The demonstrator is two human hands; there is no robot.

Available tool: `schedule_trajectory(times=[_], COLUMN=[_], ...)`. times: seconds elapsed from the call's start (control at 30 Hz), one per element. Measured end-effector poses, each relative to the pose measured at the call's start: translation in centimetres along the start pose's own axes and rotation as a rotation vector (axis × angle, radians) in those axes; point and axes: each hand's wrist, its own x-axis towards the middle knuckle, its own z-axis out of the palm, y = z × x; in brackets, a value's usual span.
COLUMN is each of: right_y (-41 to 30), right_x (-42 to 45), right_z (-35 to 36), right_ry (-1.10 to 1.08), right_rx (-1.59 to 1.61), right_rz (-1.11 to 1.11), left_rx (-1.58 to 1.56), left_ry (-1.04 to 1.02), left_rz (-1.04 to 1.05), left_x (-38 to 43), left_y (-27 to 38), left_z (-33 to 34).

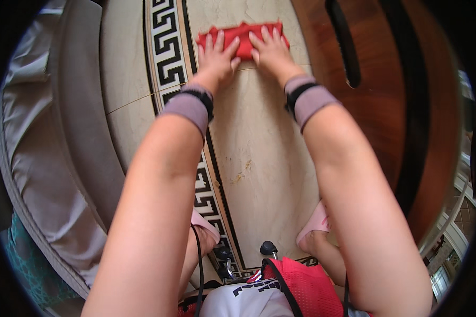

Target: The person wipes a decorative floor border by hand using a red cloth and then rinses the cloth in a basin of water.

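Note:
Both arms stretch forward to a folded red cloth (244, 42) lying on the pale tiled floor (258, 158). My left hand (217, 57) presses flat on the cloth's left part with its fingers spread. On the right part rests my right hand (271, 51), its fingers also apart and pointing away from me. Neither hand's fingers wrap around the cloth. Yellowish-brown marks (242, 172) show on the tile between my arms, nearer to me than the cloth.
A grey sofa (75, 99) runs along the left. To the right stands a dark reddish-brown wooden piece of furniture (373, 91) with a slot. A black Greek-key border (168, 51) crosses the floor. My feet wear pink slippers (315, 222); small black casters (268, 248) sit between them.

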Motion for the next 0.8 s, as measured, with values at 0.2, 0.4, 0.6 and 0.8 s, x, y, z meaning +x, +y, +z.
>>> schedule_trajectory(times=[0.2,0.4,0.6,0.8], right_y=[-6.0,-10.7,-11.8,-11.6], right_x=[-16.7,-28.7,-34.8,-27.8], right_z=[-4.2,-6.8,-8.2,-9.0], right_ry=[-0.064,-0.163,-0.215,0.005], right_rx=[0.109,0.181,0.106,0.261], right_rz=[0.036,0.044,0.043,0.122], left_rx=[-0.059,-0.238,-0.348,-0.469], left_ry=[-0.058,-0.08,-0.056,0.216], left_rz=[0.017,-0.012,-0.034,-0.026], left_x=[-15.5,-27.9,-32.8,-27.2], left_y=[6.4,12.1,16.3,13.7], left_z=[0.1,-0.4,-0.4,-3.2])
